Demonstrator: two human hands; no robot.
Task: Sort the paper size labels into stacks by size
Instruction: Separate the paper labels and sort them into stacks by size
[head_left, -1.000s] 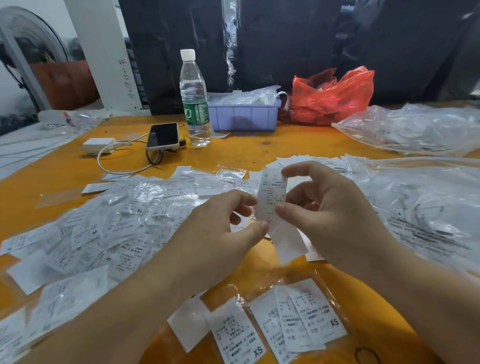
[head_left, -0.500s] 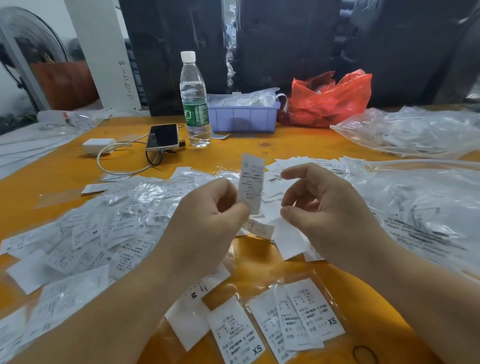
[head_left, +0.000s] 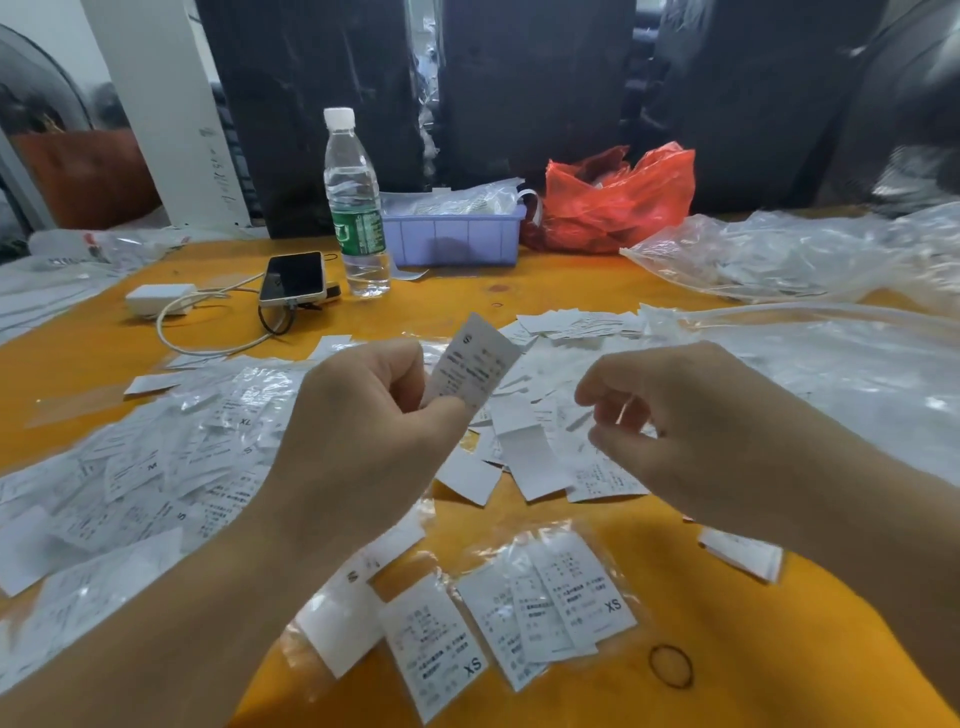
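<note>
My left hand (head_left: 363, 431) pinches one white printed size label (head_left: 475, 364) upright above the orange table (head_left: 545, 291). My right hand (head_left: 691, 431) hovers to its right with curled fingers; a faint clear glint shows between them, and I cannot tell whether it holds anything. A big loose pile of labels (head_left: 156, 457), some in clear sleeves, covers the left. More loose labels (head_left: 535, 457) lie under my hands. Near the front edge are XS labels (head_left: 571, 597), another XS label (head_left: 441, 644) and an S label (head_left: 353, 577).
At the back stand a water bottle (head_left: 356, 208), a phone (head_left: 293, 278) with a charger (head_left: 158, 299), a purple bin (head_left: 452, 239) and a red bag (head_left: 618, 200). Clear plastic bags (head_left: 831, 389) fill the right. A rubber band (head_left: 670, 665) lies near the front.
My left hand pulled the label away from my right hand and tilted it to the right. The white piece my right hand pinched now lies on the table.
</note>
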